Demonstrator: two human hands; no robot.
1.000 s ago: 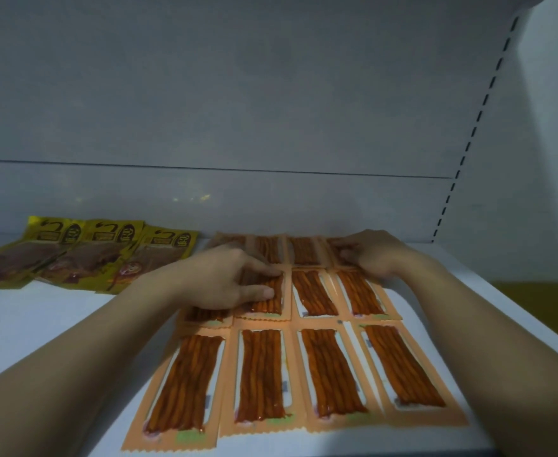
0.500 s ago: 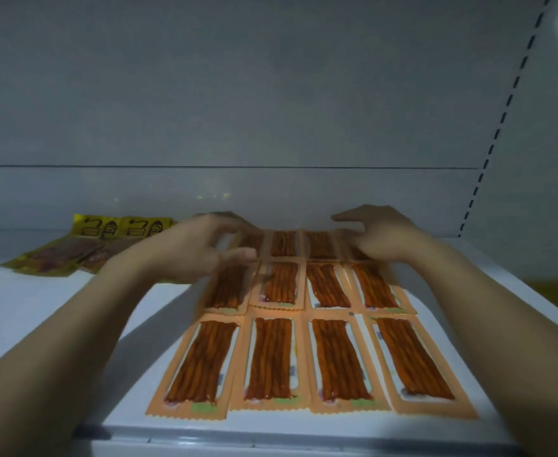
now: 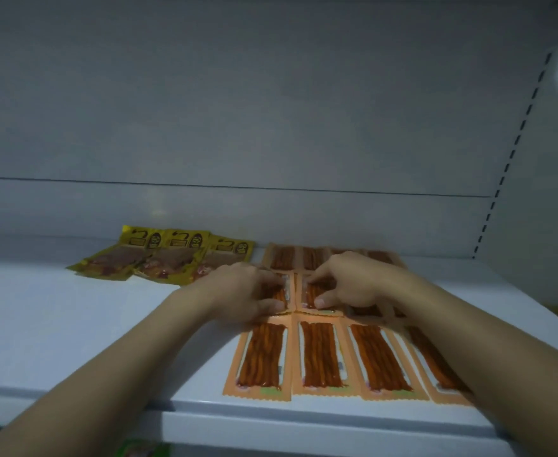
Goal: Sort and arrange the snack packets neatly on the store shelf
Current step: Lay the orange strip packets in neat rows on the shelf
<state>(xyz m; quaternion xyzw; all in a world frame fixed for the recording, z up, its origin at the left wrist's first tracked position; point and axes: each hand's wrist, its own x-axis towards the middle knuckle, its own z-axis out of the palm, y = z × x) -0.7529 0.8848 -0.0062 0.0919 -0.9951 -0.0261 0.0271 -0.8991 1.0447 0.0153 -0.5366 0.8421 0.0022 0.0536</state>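
Left hand [image 3: 244, 291] sits curled on the leftmost middle-row packet [image 3: 281, 293], fingertips and thumb pinching it; right hand [image 3: 353, 283] holds the adjoining second packet [image 3: 305, 293] the same way. Both packets lie directly beneath the hands, long axes front to back, inner edges almost touching. The front row [image 3: 264, 354] and back row [image 3: 284, 257] hem them in closely, while the yellow packets [image 3: 168, 255] lie apart to the left on the shelf [image 3: 73, 324].

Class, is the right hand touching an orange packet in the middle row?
Touching. Head view: the right hand rests curled fingertips and thumb on the orange packet.

Slotted upright [image 3: 512, 153] (dark dashes), right.
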